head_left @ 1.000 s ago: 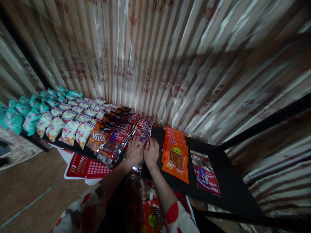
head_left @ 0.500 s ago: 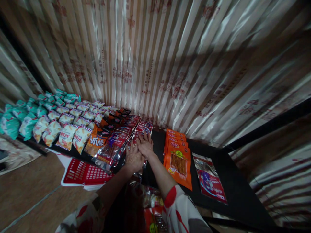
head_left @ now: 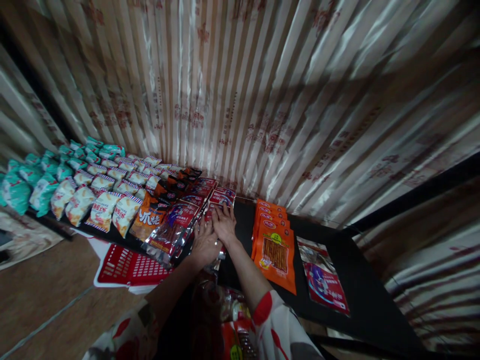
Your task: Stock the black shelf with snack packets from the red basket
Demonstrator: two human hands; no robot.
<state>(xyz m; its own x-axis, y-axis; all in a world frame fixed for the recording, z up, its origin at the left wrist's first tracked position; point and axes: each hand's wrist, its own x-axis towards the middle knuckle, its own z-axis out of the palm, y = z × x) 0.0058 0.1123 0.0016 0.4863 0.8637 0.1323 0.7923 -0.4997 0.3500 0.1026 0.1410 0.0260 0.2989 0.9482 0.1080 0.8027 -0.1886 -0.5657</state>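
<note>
My left hand [head_left: 206, 243] lies flat, fingers stretched out, on a row of overlapping red-and-clear snack packets [head_left: 228, 194] on the black shelf. Beside and slightly over it, my right hand [head_left: 225, 222] presses on the same packets with its fingers extended. A second row of similar red packets [head_left: 183, 214] adjoins on the left. To the right, a row of orange snack packets [head_left: 276, 255] overlaps front to back. One red packet [head_left: 324, 280] lies alone farther right. Much of the packets under my palms is hidden.
Orange-brown bags [head_left: 147, 217], white bags [head_left: 103, 212] and green bags [head_left: 45, 192] fill the left of the black shelf [head_left: 371, 280]. A red basket [head_left: 123, 267] sits below. More packets [head_left: 236, 332] are near my body. A striped curtain [head_left: 225, 100] hangs behind.
Both hands have shifted very slightly toward me over the red packets. The packets and bags around them stay in place.
</note>
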